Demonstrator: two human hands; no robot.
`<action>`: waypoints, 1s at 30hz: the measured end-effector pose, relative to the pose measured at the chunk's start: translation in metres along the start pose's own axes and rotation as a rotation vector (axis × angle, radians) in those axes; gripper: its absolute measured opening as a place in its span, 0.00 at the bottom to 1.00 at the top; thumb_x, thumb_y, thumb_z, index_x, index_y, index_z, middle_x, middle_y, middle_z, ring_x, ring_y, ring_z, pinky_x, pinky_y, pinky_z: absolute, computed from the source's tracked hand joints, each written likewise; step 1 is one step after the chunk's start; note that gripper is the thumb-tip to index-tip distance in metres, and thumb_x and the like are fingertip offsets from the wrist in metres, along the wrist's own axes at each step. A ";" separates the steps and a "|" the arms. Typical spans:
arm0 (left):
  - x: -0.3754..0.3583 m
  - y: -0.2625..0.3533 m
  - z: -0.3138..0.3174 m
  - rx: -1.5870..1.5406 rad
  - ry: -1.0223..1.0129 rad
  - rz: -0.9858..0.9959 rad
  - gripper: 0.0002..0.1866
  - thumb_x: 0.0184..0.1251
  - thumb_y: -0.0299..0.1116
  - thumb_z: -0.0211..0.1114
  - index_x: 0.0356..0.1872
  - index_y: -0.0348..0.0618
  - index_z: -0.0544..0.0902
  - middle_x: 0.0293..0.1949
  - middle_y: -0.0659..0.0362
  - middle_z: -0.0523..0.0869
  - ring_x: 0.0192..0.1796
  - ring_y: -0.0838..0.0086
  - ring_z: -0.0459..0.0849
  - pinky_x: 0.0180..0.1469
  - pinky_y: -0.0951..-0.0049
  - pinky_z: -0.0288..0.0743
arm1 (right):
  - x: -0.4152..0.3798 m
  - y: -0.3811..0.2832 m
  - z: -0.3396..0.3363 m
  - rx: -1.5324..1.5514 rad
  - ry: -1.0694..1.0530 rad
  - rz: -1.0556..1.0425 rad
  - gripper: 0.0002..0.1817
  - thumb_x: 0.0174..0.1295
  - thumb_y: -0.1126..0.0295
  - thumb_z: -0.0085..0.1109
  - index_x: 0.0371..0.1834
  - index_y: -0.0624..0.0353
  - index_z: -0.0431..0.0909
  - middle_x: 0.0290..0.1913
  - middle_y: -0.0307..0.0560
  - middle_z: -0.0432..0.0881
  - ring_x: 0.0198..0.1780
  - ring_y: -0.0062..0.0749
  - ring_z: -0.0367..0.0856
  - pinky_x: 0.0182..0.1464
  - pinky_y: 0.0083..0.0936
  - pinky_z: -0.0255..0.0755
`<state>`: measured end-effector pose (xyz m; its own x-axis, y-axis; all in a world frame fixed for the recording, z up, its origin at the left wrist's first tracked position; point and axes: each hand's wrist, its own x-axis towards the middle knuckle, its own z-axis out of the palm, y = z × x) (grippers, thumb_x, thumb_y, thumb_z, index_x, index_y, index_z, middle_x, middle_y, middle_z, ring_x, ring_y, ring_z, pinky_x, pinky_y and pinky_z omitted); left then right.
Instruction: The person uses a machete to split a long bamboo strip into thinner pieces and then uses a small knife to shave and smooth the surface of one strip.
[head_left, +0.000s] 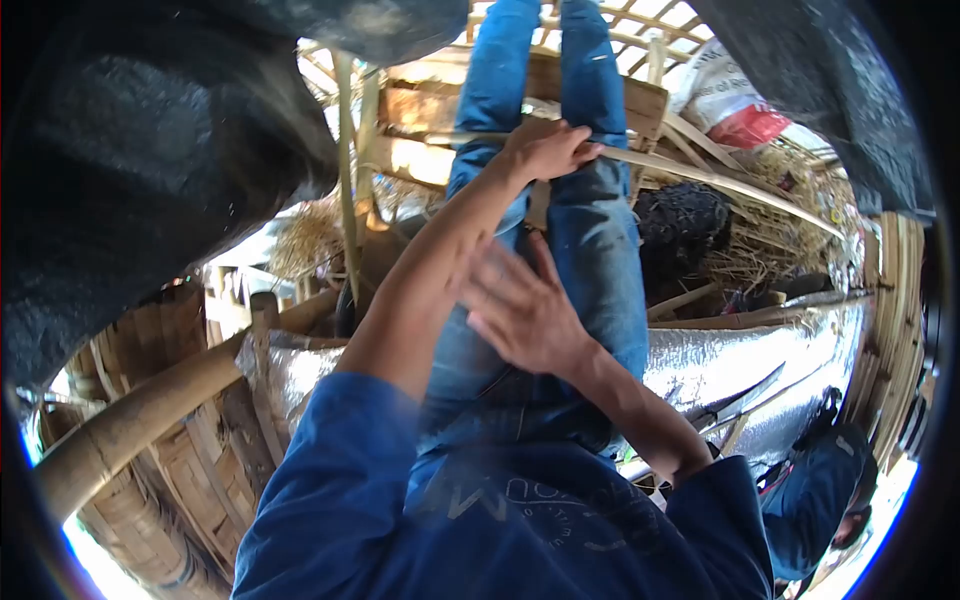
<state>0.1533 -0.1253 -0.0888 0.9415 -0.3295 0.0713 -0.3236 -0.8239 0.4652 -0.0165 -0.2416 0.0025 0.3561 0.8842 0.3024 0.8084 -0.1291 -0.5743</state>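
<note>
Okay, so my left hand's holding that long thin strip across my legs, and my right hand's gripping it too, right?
Not quite: the head view shows your right hand open over your jeans, off the strip. Your left hand does hold it across your legs.

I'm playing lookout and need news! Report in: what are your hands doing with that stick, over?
Left hand: grip on stick, across legs. Right hand: open, blurred, over legs. Dark sheet hangs left, seems out of the way.
</note>
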 end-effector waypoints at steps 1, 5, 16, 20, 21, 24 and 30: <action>0.000 -0.002 0.002 -0.007 0.063 0.045 0.22 0.71 0.55 0.50 0.35 0.46 0.79 0.24 0.47 0.84 0.30 0.49 0.85 0.33 0.52 0.79 | -0.002 0.016 -0.001 0.082 0.139 0.322 0.23 0.66 0.61 0.53 0.59 0.65 0.72 0.60 0.62 0.73 0.65 0.52 0.70 0.66 0.46 0.60; 0.000 -0.002 0.004 -0.056 0.055 0.010 0.19 0.69 0.53 0.55 0.31 0.47 0.76 0.23 0.49 0.83 0.30 0.48 0.82 0.31 0.52 0.74 | -0.020 0.056 -0.053 0.210 0.536 0.794 0.15 0.67 0.69 0.54 0.52 0.68 0.75 0.49 0.63 0.79 0.45 0.50 0.84 0.46 0.36 0.78; -0.019 -0.014 -0.061 -0.280 0.080 -0.019 0.21 0.73 0.44 0.56 0.27 0.34 0.76 0.15 0.54 0.66 0.18 0.77 0.66 0.23 0.68 0.59 | -0.178 0.052 -0.066 -0.038 0.671 1.212 0.11 0.65 0.71 0.56 0.48 0.62 0.79 0.48 0.52 0.78 0.45 0.39 0.85 0.48 0.29 0.80; -0.072 -0.030 -0.074 -0.463 -0.071 -0.149 0.16 0.73 0.40 0.58 0.29 0.38 0.76 0.16 0.66 0.64 0.20 0.84 0.62 0.22 0.75 0.54 | -0.235 0.028 -0.073 -0.113 0.681 1.280 0.09 0.63 0.75 0.56 0.45 0.64 0.80 0.43 0.56 0.80 0.42 0.42 0.85 0.45 0.28 0.81; -0.087 -0.026 -0.080 -0.436 -0.151 -0.277 0.16 0.73 0.40 0.58 0.29 0.37 0.76 0.16 0.65 0.65 0.21 0.84 0.63 0.24 0.75 0.54 | -0.241 0.019 -0.078 -0.119 0.693 1.350 0.10 0.62 0.75 0.56 0.45 0.64 0.80 0.43 0.55 0.80 0.42 0.42 0.85 0.45 0.29 0.81; -0.128 -0.019 -0.086 -0.401 -0.168 -0.331 0.15 0.74 0.41 0.57 0.35 0.36 0.75 0.21 0.64 0.69 0.24 0.82 0.64 0.26 0.74 0.57 | -0.261 -0.009 -0.076 -0.233 0.623 1.418 0.10 0.63 0.72 0.55 0.45 0.62 0.80 0.42 0.54 0.81 0.42 0.42 0.85 0.43 0.31 0.79; -0.202 0.018 -0.092 -0.557 -0.062 -0.518 0.14 0.74 0.39 0.56 0.40 0.35 0.76 0.26 0.63 0.73 0.29 0.82 0.68 0.31 0.77 0.62 | -0.266 -0.078 -0.019 -0.418 0.352 1.697 0.21 0.57 0.65 0.61 0.52 0.63 0.72 0.47 0.60 0.73 0.50 0.53 0.76 0.50 0.42 0.71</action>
<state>-0.0344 -0.0309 -0.0134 0.9475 -0.0028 -0.3198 0.2695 -0.5313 0.8031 -0.1652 -0.4756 -0.0187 0.8729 -0.4479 -0.1935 -0.4823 -0.8522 -0.2029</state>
